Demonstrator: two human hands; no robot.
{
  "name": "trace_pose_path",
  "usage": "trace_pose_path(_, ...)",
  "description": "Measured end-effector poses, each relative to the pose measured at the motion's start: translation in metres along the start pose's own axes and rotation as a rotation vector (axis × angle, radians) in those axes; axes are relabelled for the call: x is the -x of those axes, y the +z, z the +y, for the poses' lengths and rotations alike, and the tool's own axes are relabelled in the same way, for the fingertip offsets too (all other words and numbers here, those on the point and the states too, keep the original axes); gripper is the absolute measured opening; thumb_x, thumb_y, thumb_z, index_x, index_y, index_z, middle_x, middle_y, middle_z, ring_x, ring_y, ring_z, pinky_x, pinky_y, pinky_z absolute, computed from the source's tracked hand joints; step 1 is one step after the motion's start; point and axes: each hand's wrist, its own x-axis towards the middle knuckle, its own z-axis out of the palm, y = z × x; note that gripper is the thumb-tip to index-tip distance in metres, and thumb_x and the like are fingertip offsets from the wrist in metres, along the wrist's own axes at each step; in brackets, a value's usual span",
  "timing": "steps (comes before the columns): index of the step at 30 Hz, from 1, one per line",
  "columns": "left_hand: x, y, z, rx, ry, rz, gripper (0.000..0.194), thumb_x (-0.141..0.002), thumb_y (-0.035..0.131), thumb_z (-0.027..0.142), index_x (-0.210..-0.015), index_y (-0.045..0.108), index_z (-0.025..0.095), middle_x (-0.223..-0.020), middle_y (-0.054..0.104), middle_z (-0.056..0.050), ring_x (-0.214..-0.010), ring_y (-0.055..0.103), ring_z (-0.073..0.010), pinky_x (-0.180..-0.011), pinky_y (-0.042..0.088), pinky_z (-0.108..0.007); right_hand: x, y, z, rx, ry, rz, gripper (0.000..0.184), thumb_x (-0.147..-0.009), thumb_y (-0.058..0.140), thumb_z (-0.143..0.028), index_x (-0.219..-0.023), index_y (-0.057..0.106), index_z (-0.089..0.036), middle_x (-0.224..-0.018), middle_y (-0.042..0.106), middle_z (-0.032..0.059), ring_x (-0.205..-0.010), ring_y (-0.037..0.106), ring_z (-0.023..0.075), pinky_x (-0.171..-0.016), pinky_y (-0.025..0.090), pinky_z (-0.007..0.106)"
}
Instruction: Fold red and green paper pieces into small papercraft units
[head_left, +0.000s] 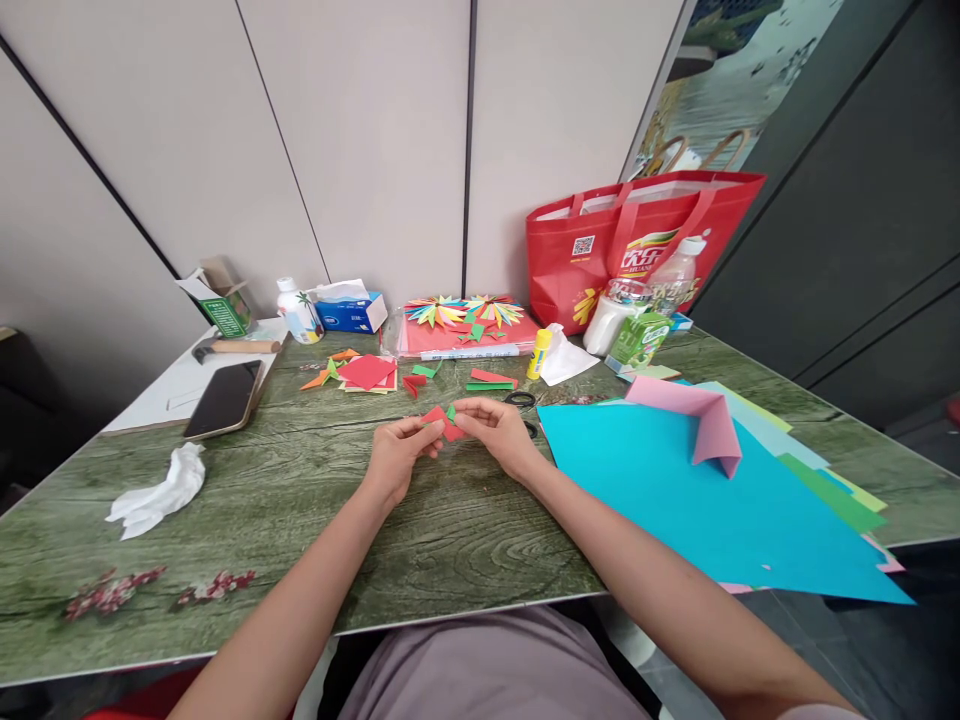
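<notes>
Between my two hands, just above the table, is a small folded red paper piece (pixel 452 430) with a green paper bit (pixel 451 412) at its top. My left hand (pixel 396 452) pinches its left side between thumb and fingers. On the other side, my right hand (pixel 493 428) has its thumb and fingertips closed on the paper near the green bit. Fingers cover part of the piece. Black scissors (pixel 520 399) lie right beside my right hand, partly hidden by it. Beyond my hands rest red paper squares (pixel 369 372), red and green strips (pixel 491 381) and a small red folded scrap (pixel 413 385).
A yellow glue stick (pixel 538 354) stands near crumpled tissue (pixel 568 358). Large blue paper (pixel 697 500) covers the right side, with folded pink paper (pixel 694 415) on top. To the left lie a phone (pixel 223 398), a hammer (pixel 238 347) and a tissue (pixel 159 492). A red bag (pixel 559 250) stands behind.
</notes>
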Motion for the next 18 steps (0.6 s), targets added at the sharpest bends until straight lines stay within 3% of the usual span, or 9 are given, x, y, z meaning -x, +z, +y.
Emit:
trace_pose_path(5, -0.0005, -0.0002, 0.003, 0.004, -0.019, 0.022, 0.019, -0.051, 0.076, 0.027, -0.053, 0.065, 0.012, -0.047, 0.058, -0.001, -0.044, 0.047, -0.0076, -0.045, 0.036, -0.02, 0.0027, 0.0018, -0.0031, -0.022, -0.061, -0.138, 0.046, -0.061, 0.071, -0.03, -0.104, 0.057, -0.024, -0.084, 0.054, -0.0002, -0.067, 0.055, 0.0114, -0.06, 0.054, 0.028)
trace_pose_path(9, -0.0011, -0.0018, 0.0031, -0.033, -0.023, -0.008, 0.019, -0.051, 0.076, 0.029, -0.052, 0.065, 0.012, -0.047, 0.057, -0.001, -0.045, 0.047, -0.0082, -0.044, 0.036, -0.02, 0.0023, 0.0009, -0.0021, 0.057, -0.093, -0.202, 0.038, -0.066, 0.067, -0.028, -0.102, 0.058, -0.023, -0.08, 0.051, -0.0008, -0.065, 0.054, 0.0099, -0.062, 0.054, 0.027)
trace_pose_path(18, -0.0036, -0.0056, -0.0001, -0.125, 0.004, -0.041, 0.02, -0.054, 0.075, 0.031, -0.053, 0.067, 0.013, -0.046, 0.057, -0.001, -0.043, 0.045, -0.0083, -0.043, 0.034, -0.021, 0.0043, -0.0019, -0.0021, 0.207, -0.125, -0.208, 0.036, -0.07, 0.064, -0.028, -0.106, 0.06, -0.026, -0.075, 0.049, -0.0015, -0.061, 0.055, 0.0111, -0.062, 0.05, 0.028)
